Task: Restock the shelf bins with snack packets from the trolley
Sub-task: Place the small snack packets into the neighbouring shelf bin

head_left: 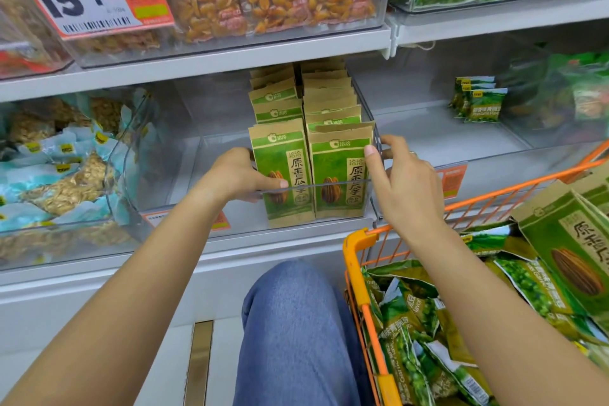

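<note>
Kraft-paper sunflower seed packets [339, 175] stand in two rows inside the clear bin [197, 155]. The left hand [235, 175] clasps the left front packet's side; the right hand [400, 175] pinches the right one's upper edge. They look light and crushable, so holding by the edges seems safest. More packets lie in the orange trolley [357, 260], right of the fingers.

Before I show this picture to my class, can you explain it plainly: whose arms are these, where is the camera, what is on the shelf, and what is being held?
There is no machine here. A person wears the camera on their head, so it looks down at their own arms. The left hand and right hand steady two rows of green sunflower seed packets standing upright in a clear shelf bin. The left thumb lies across the front packet; the right fingertips pinch the right row's top edge. At the right, an orange trolley holds more seed packets and green pea packets. The bin's left part has no packets.
</note>
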Demonstrator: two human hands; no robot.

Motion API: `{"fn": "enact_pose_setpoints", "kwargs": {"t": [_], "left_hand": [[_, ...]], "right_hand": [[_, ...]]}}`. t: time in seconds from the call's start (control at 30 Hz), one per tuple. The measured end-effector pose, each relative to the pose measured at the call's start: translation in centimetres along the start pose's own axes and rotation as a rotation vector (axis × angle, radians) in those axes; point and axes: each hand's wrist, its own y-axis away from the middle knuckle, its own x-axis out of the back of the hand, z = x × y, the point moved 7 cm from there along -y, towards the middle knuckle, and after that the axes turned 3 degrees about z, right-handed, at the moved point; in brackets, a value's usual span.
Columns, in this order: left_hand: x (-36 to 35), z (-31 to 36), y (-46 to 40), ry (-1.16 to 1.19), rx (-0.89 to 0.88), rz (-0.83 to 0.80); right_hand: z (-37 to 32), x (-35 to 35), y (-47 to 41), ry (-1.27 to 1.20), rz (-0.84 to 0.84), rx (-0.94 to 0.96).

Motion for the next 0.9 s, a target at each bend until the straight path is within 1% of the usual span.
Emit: {"fn": "enact_pose_setpoints", "kwargs": {"t": [0.13,0.2,0.3,0.37,0.47,0.6,0.67,0.8,0.87,0.9], "left_hand": [[-0.3,-0.7,-0.4,0.003,0.038,-0.036],[0.0,-0.8,-0.9,0.018,0.024,-0.025],[0.0,-0.5,-1.9,-0.019,-0.015,-0.010],[-0.5,-0.4,-2.4,-0.022,0.007,-0.041],[-1.2,-0.4,-3.0,0.032,0.023,-0.064],[-1.3,-0.2,-3.1,0.143,-0.010,-0.044],[-1.3,0.0,-3.1,0.177,-0.054,-0.003],[-0.6,0.4,-3.0,0.112,-0.149,0.136],[-0.4,0.4,-3.5,0.058,-0.141,0.148],[-0.4,0.3,-3.8,0.039,-0.118,0.129]], "right_hand": [[0.1,-0.1,-0.1,-0.006,-0.002,0.001],[0.1,-0.2,-0.1,-0.009,-0.005,0.000],[0.2,-0.1,-0.2,-0.015,-0.001,0.004],[0.3,-0.2,-0.2,-0.008,-0.003,0.005],[0.2,-0.1,-0.1,-0.021,0.007,0.018],[0.4,-0.3,-0.1,-0.028,0.008,0.007],[0.4,-0.4,-0.2,-0.033,0.014,0.014],[0.3,-0.3,-0.1,-0.043,0.030,0.025],[0.4,-0.3,-0.1,-0.041,0.033,0.023],[0.4,-0.4,-0.1,-0.040,0.033,0.023]]}}
